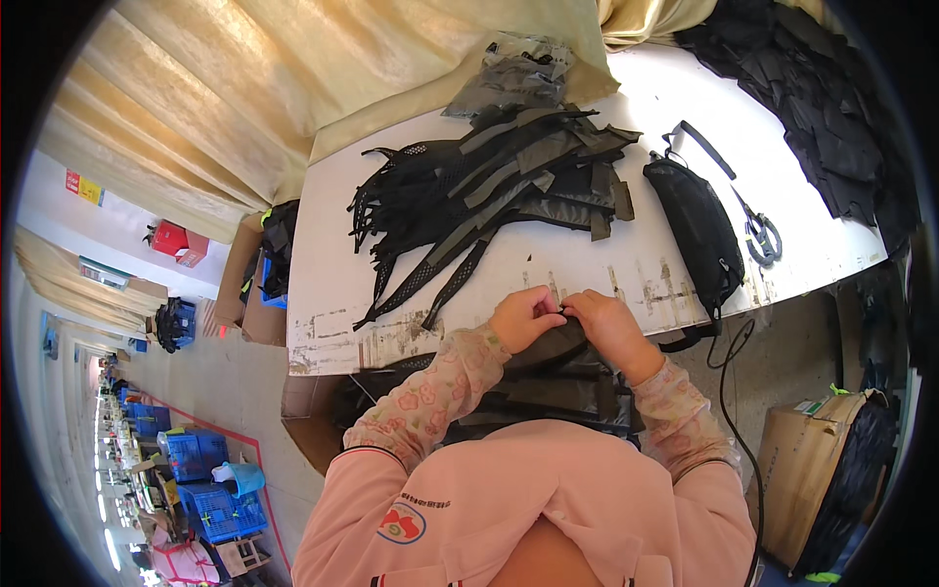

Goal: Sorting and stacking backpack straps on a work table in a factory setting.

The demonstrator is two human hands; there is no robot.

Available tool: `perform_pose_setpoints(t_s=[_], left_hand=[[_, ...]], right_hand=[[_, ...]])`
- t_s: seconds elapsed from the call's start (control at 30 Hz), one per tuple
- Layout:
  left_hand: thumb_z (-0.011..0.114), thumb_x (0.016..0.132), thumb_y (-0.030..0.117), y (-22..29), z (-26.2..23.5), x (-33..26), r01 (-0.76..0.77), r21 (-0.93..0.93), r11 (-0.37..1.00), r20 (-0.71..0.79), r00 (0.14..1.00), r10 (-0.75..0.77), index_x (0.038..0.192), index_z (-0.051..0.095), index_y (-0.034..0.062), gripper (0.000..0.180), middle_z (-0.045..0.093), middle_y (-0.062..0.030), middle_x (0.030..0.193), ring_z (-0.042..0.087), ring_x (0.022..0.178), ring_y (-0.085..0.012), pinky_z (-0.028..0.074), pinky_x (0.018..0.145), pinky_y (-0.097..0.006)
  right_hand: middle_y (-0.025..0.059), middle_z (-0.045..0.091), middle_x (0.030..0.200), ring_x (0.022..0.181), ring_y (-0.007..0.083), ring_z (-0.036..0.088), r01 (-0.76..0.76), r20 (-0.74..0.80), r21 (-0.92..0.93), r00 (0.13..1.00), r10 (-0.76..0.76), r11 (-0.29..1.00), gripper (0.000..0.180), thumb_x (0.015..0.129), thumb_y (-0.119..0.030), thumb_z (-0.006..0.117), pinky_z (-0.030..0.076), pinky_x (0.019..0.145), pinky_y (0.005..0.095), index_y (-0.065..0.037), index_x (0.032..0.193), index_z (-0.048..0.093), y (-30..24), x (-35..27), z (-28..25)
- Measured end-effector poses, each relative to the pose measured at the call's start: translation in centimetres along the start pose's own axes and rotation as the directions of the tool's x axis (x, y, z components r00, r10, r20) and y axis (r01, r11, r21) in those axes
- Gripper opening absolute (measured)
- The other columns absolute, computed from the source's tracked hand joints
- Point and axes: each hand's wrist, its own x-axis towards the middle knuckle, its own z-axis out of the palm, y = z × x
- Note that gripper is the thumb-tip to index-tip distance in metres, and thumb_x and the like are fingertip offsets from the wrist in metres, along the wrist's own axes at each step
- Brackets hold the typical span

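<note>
At the table's near edge, my left hand (525, 320) and my right hand (611, 331) meet with their fingertips pinched together. Between them is the edge of a black fabric piece (559, 348) that hangs down toward my lap; my fingers hide the exact spot they grip. Beyond my hands lies a heap of black mesh and grey strap pieces (489, 186) on the white table (337, 338). To the right of the heap rests a long black zipped pouch (693, 230) with a strap. A pair of dark-handled scissors (763, 235) lies beside the pouch.
A clear plastic bag (523, 73) sits behind the heap. Black fabric (812, 117) is piled at the far right. Cardboard boxes stand below left (311, 421) and at the lower right (807, 470). A black cord (729, 382) hangs off the edge. Blue crates (220, 511) stand on the left floor.
</note>
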Motion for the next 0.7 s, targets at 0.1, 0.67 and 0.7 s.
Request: perform_pose_setpoints(t_s=[0.1,0.67,0.7], left_hand=[[0.072,0.08,0.008,0.3,0.4,-0.5,-0.05,-0.021,0.999,-0.008,0.999,0.049,0.08,0.057,0.0041,0.016,0.056,0.0,0.07,0.049,0.061,-0.0086,0.042,0.057,-0.024],[0.06,0.085,0.002,3.1,-0.2,-2.2,-0.079,-0.232,0.969,-0.02,0.997,0.076,0.097,0.06,-0.0002,0.011,0.061,-0.0033,0.084,0.056,0.081,-0.01,0.045,0.073,-0.025],[0.058,0.086,0.0,3.0,-0.6,-2.1,-0.029,-0.382,0.924,-0.012,1.0,0.026,0.099,0.061,-0.0009,0.014,0.062,-0.0018,0.086,0.055,0.084,-0.0086,0.045,0.076,-0.024]], right_hand=[[0.0124,0.06,0.074,0.07,0.0359,0.061,0.013,0.031,-0.006,0.999,-0.013,1.0,0.004,0.082,-0.008,0.062,0.049,0.059,0.0404,-0.004,0.081,0.061,-0.3,0.7,-1.0],[-0.0009,0.06,0.086,0.077,0.0082,0.054,-0.555,0.533,0.831,0.783,0.32,-0.027,0.014,0.09,-0.015,0.058,0.042,0.069,0.0233,-0.003,0.096,0.062,-0.3,-0.9,-1.5],[-0.0001,0.061,0.092,0.083,0.009,0.054,-0.559,0.526,0.828,0.799,0.292,0.037,0.019,0.091,-0.015,0.058,0.043,0.075,0.0248,-0.003,0.105,0.062,-0.4,-1.0,-1.8]])
